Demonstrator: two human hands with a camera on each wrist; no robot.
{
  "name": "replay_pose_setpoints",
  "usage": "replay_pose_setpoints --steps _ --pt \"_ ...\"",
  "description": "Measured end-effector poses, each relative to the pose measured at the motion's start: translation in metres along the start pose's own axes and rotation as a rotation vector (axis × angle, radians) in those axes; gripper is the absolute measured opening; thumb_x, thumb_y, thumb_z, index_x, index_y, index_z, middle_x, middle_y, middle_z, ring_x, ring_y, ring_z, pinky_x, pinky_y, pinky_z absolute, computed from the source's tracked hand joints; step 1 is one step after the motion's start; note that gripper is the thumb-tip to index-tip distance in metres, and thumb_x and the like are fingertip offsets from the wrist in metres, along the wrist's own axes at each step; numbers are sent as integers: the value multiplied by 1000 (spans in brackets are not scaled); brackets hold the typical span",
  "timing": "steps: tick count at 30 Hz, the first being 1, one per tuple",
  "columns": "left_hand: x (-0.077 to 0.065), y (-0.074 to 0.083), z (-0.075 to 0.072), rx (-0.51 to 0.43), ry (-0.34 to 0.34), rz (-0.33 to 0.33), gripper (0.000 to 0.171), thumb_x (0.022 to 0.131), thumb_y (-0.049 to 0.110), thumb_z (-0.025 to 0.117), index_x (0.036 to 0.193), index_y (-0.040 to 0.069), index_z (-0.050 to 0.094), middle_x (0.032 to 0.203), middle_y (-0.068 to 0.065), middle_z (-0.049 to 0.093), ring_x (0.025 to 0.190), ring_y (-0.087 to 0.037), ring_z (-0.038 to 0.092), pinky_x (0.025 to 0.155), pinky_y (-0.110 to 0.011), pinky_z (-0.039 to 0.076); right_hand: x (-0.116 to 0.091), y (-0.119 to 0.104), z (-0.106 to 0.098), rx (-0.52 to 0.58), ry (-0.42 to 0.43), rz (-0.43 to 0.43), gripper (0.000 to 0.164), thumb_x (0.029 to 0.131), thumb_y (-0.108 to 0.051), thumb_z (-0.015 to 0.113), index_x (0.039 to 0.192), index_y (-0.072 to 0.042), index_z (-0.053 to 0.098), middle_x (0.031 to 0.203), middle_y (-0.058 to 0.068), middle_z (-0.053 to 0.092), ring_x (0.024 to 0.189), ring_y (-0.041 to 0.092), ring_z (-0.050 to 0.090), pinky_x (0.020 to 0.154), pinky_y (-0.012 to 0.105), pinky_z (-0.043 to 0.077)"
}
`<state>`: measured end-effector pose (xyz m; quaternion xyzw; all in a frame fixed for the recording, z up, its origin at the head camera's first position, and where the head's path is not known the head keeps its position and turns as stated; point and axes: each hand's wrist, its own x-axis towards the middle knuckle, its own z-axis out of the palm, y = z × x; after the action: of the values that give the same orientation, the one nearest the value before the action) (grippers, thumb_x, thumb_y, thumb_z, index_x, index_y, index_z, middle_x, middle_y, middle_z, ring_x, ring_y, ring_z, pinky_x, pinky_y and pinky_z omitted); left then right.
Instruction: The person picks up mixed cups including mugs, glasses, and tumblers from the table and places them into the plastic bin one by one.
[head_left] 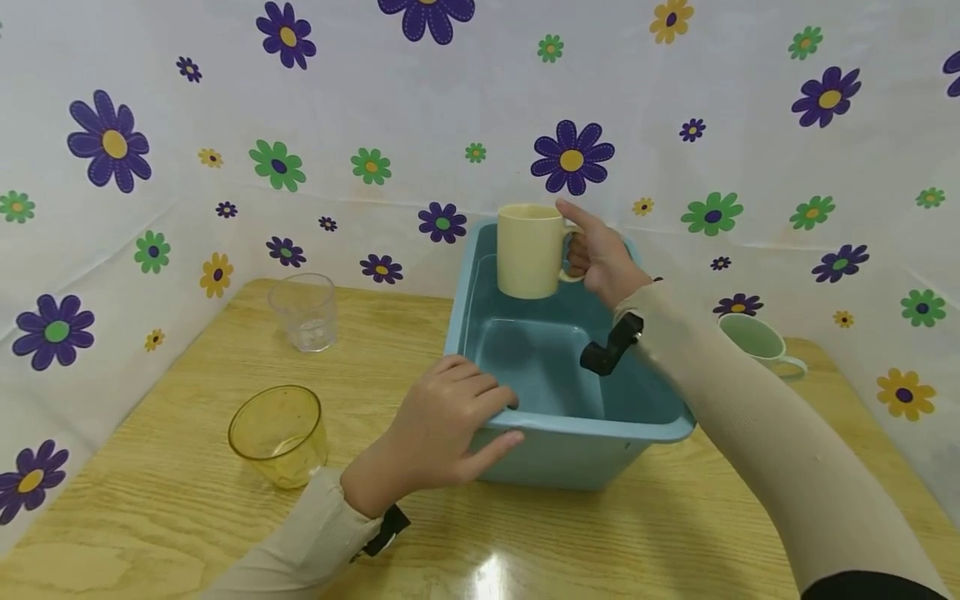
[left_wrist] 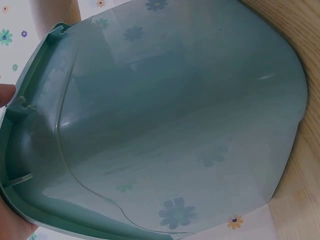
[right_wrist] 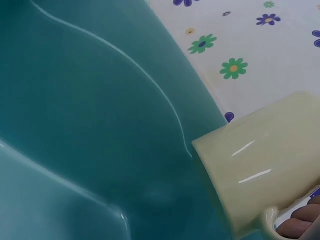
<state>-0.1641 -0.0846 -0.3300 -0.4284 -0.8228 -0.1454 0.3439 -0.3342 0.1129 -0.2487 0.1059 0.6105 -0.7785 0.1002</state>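
A pale yellow mug (head_left: 528,252) hangs upright over the far part of a blue plastic basin (head_left: 555,429). My right hand (head_left: 600,254) holds the mug by its handle, with the index finger stretched toward the rim. In the right wrist view the mug (right_wrist: 265,160) overlaps the basin's inner wall (right_wrist: 100,100). At the basin's near left corner, my left hand (head_left: 450,421) grips the rim, fingers over the edge and thumb along the outside. The left wrist view shows the basin's outer wall (left_wrist: 175,115) close up.
An amber glass bowl (head_left: 281,437) stands left of my left hand on the wooden table (head_left: 390,333). Behind it is a clear glass cup (head_left: 307,312). A light green cup (head_left: 753,342) sits right of the basin, partly behind my right arm. Flowered cloth (head_left: 420,125) hangs around the table.
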Motion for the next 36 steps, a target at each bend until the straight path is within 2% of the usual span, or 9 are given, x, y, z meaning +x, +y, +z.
replay_pose_setpoints --steps 8,12,19,27,29,34,36 --pt "0 -1 -2 2 17 13 55 98 52 26 83 17 66 73 6 65 70 -11 60 79 -33 48 8 4 6 -95 -6 -1 63 87 -39 64 42 -15 27 40 -6 23 41 9 18 51 24 15" --pt "0 -1 -1 15 12 14 58 98 53 22 82 18 66 72 7 65 69 -11 60 78 -33 48 16 6 8 -146 -20 8 61 87 -39 64 43 -15 28 41 -6 23 42 9 18 52 25 14" --pt "-1 -1 -1 21 3 11 59 98 53 21 82 18 66 72 7 65 70 -10 60 78 -32 47 32 4 3 -319 -125 25 56 89 -36 61 46 -16 31 43 -5 24 44 10 21 56 27 16" --pt "0 -3 -3 23 -9 4 62 98 53 18 83 18 66 72 7 65 71 -10 60 79 -33 47 42 5 -2 -435 -124 88 51 90 -30 58 50 -16 30 45 -5 25 44 10 21 53 26 18" --pt "0 -3 -3 24 -14 5 59 98 53 21 83 18 66 72 7 65 70 -10 60 79 -33 47 43 7 -3 -455 -122 103 50 90 -29 58 51 -16 29 45 -5 25 44 10 21 53 26 19" --pt "-1 -2 -4 15 -32 2 40 93 49 42 84 18 67 73 7 65 71 -10 60 79 -32 48 44 15 -3 -499 -88 147 47 88 -29 59 54 -16 30 47 -5 24 46 11 22 55 27 21" --pt "-1 -2 -4 10 -36 -1 37 91 48 45 84 18 67 73 7 65 71 -9 60 79 -32 48 44 18 -2 -506 -72 153 47 86 -28 60 53 -16 30 47 -5 25 47 11 22 55 27 22"
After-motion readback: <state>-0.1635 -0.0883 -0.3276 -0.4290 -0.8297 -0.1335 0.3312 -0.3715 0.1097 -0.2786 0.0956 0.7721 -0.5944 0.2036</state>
